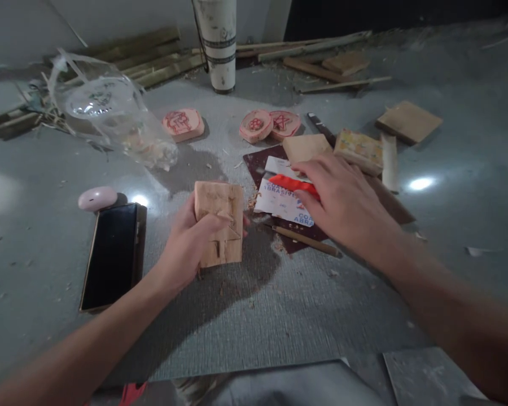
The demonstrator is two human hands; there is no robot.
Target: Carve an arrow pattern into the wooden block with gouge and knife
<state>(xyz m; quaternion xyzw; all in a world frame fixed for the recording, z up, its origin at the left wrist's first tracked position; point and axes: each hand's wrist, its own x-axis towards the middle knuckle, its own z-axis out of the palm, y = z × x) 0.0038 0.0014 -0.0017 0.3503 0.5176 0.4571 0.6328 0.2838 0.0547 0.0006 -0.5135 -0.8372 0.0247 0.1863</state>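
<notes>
My left hand (pixel 190 239) is closed around a small wooden block (pixel 220 225), its thumb lying across the face. Carved lines and a dark slot show on that face, which is tilted up toward me. My right hand (pixel 338 194) grips a red-handled cutter (pixel 292 184) between thumb and fingers, low over the sandpaper. A greyish tip sticks out at the cutter's left end. Beneath it lie a white-backed sandpaper sheet (pixel 275 202) with blue print and a dark maroon sheet (pixel 254 160). A thin wooden-handled carving tool (pixel 309 239) rests just below my right hand.
A black phone (pixel 110 256) and a pink earbud case (pixel 96 198) lie left. Behind are a plastic bag (pixel 105 107), wooden pieces with red drawings (pixel 182 123), a white tumbler (pixel 218 51) and wood strips (pixel 165 70). Wood blocks (pixel 408 121) sit right; shavings are scattered about.
</notes>
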